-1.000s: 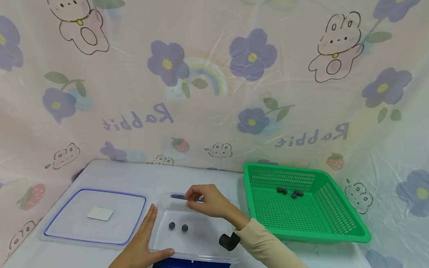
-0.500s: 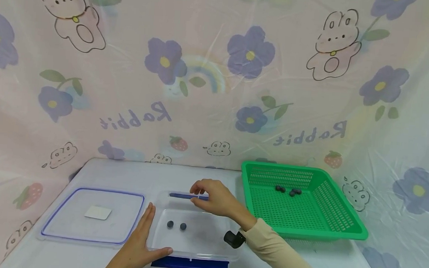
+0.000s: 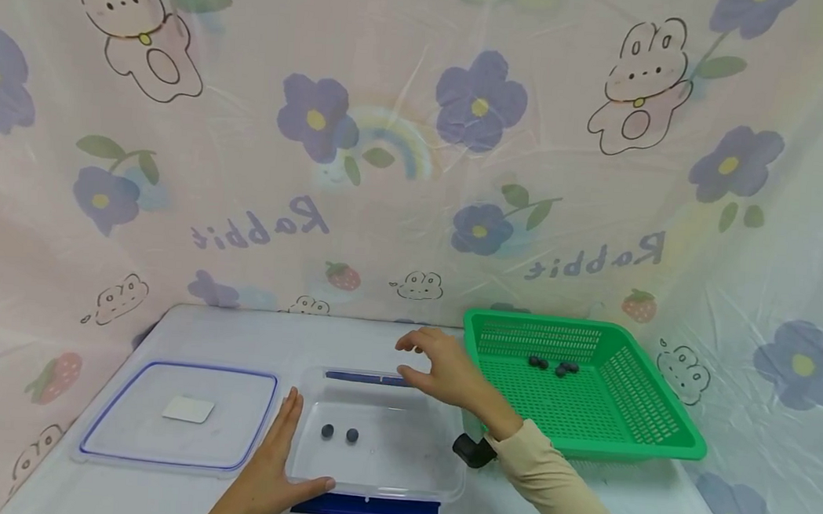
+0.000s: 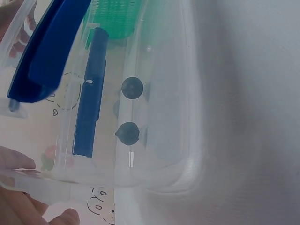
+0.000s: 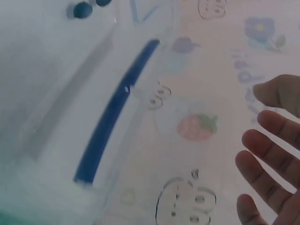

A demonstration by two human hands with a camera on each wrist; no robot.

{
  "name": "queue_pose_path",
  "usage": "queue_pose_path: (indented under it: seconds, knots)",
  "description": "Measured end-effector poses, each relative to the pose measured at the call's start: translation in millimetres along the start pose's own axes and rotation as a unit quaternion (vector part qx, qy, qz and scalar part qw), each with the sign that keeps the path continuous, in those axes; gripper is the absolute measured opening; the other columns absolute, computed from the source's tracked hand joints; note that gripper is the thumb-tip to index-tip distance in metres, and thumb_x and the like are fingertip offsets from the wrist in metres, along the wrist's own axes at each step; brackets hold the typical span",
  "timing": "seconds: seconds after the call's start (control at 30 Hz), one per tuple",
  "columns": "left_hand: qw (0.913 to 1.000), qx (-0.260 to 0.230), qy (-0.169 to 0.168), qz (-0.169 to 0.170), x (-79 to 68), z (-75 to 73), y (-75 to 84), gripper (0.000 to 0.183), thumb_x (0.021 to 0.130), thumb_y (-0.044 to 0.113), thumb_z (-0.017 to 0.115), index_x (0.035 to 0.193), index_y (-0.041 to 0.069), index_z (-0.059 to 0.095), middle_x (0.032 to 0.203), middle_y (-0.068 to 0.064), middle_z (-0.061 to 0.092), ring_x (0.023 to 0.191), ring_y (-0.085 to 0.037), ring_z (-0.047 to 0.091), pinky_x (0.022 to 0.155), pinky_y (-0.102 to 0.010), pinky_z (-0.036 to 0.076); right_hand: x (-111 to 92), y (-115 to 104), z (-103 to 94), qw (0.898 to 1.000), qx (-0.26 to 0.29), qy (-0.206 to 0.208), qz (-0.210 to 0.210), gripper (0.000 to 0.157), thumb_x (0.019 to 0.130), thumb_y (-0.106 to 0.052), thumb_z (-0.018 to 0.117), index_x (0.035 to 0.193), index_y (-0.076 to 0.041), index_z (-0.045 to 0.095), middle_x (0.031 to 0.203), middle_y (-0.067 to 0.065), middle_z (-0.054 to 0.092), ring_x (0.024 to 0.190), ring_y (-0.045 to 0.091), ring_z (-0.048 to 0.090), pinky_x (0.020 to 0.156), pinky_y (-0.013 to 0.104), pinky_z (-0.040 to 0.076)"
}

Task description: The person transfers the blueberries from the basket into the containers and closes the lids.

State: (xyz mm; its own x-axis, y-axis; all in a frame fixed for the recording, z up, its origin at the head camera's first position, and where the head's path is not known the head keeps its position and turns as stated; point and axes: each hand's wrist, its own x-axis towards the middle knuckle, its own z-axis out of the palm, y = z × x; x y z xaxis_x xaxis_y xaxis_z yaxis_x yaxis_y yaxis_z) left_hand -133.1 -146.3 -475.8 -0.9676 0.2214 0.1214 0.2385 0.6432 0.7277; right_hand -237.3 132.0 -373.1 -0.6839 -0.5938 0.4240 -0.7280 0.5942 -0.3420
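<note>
head: clear container (image 3: 377, 475) mid-tabletop, two dark berries (image 3: 339, 433) inside | left wrist: berries round, dark blue | left hand (image 3: 267, 468) flat on container's 9 o'clock rim | right hand (image 3: 440, 365) open, empty, above 1 o'clock corner

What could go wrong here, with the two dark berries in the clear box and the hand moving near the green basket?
1. The right hand hangs open between the clear box and the green basket; it might knock the basket's rim.
2. The left hand only rests flat against the box's side, with no real grip, so a bump could slide the box.
3. The two berries lie loose and may roll if it shifts.
</note>
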Motion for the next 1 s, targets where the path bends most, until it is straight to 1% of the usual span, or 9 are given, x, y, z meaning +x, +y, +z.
queue_pose_path:
  seconds: [0.13,0.27,0.4,0.47,0.53,0.63,0.73,0.9,1.0]
  knots:
    - [1.0000,-0.002,0.002,0.007,-0.6,0.3,-2.1,0.124,0.070,0.055,0.081,0.155,0.004,0.007,0.161,-0.016,0.000,0.143,-0.044,0.006,0.103,-0.068,0.020,-6,11,-14.1,1.000,-0.008,0.013,0.018,0.028,0.084,-0.016,0.077,0.108,-0.011,0.066,0.105,-0.001,0.066,0.094,0.018,0.060,0.081,0.034,0.052]
    - [0.9999,-0.002,0.006,0.011,-0.8,0.5,-4.3,0.124,0.070,0.054,0.081,0.155,0.003,0.007,0.161,-0.017,0.001,0.143,-0.044,0.007,0.103,-0.067,0.020,-13,23,-29.4,0.999,-0.007,0.039,0.030,0.028,0.083,-0.015,0.078,0.108,-0.011,0.067,0.103,-0.001,0.066,0.091,0.018,0.060,0.079,0.035,0.052]
    - [1.0000,-0.002,0.004,0.003,-0.5,1.0,-6.0,0.124,0.070,0.055,0.081,0.155,0.004,0.006,0.161,-0.016,0.000,0.143,-0.043,0.006,0.104,-0.067,0.020,-21,36,-45.3,0.997,0.005,0.067,0.047,0.028,0.082,-0.011,0.078,0.108,-0.007,0.068,0.102,0.002,0.066,0.089,0.019,0.060,0.078,0.040,0.052]
    - [1.0000,-0.004,0.001,-0.001,-0.3,0.9,-6.3,0.125,0.070,0.055,0.081,0.155,0.004,0.006,0.161,-0.015,0.000,0.143,-0.042,0.006,0.104,-0.067,0.021,-26,43,-52.8,0.995,0.007,0.079,0.063,0.028,0.083,-0.012,0.078,0.108,-0.007,0.067,0.102,0.003,0.067,0.089,0.021,0.061,0.078,0.043,0.052]
    - [1.0000,-0.004,0.001,-0.001,-0.1,0.9,-6.1,0.125,0.070,0.054,0.081,0.155,0.004,0.006,0.161,-0.016,0.000,0.143,-0.043,0.007,0.103,-0.068,0.021,-31,50,-60.8,0.992,0.020,0.089,0.088,0.028,0.084,-0.013,0.077,0.109,-0.007,0.067,0.103,0.004,0.067,0.090,0.024,0.062,0.078,0.046,0.051]
    - [1.0000,-0.005,0.004,0.003,0.0,0.1,-5.7,0.124,0.070,0.053,0.082,0.155,0.004,0.006,0.161,-0.016,0.001,0.143,-0.043,0.007,0.104,-0.067,0.021,-39,62,-71.3,0.985,0.052,0.103,0.131,0.028,0.087,-0.017,0.075,0.112,-0.010,0.066,0.105,0.006,0.068,0.093,0.025,0.062,0.079,0.046,0.050]
    - [0.9999,-0.007,0.007,0.006,-0.1,-0.7,-4.6,0.124,0.070,0.053,0.082,0.155,0.004,0.007,0.161,-0.016,0.001,0.143,-0.042,0.007,0.104,-0.066,0.020,-46,72,-80.1,0.975,0.092,0.120,0.164,0.028,0.089,-0.020,0.073,0.114,-0.010,0.066,0.107,0.009,0.067,0.096,0.023,0.062,0.079,0.043,0.050]
    - [0.9999,-0.013,-0.003,-0.006,-0.1,-0.6,-2.6,0.124,0.070,0.054,0.081,0.156,0.005,0.006,0.161,-0.015,0.000,0.143,-0.043,0.006,0.103,-0.067,0.021,-58,91,-90.8,0.955,0.151,0.155,0.204,0.029,0.091,-0.019,0.070,0.116,-0.004,0.065,0.112,0.014,0.065,0.097,0.016,0.060,0.079,0.029,0.050]
    - [0.9998,-0.014,-0.007,-0.009,-0.3,-0.3,-2.6,0.124,0.071,0.055,0.081,0.156,0.005,0.006,0.161,-0.015,-0.001,0.143,-0.042,0.007,0.103,-0.067,0.021,-64,103,-96.2,0.940,0.180,0.177,0.229,0.032,0.092,-0.018,0.069,0.118,-0.001,0.063,0.115,0.018,0.062,0.098,0.014,0.058,0.081,0.026,0.048]
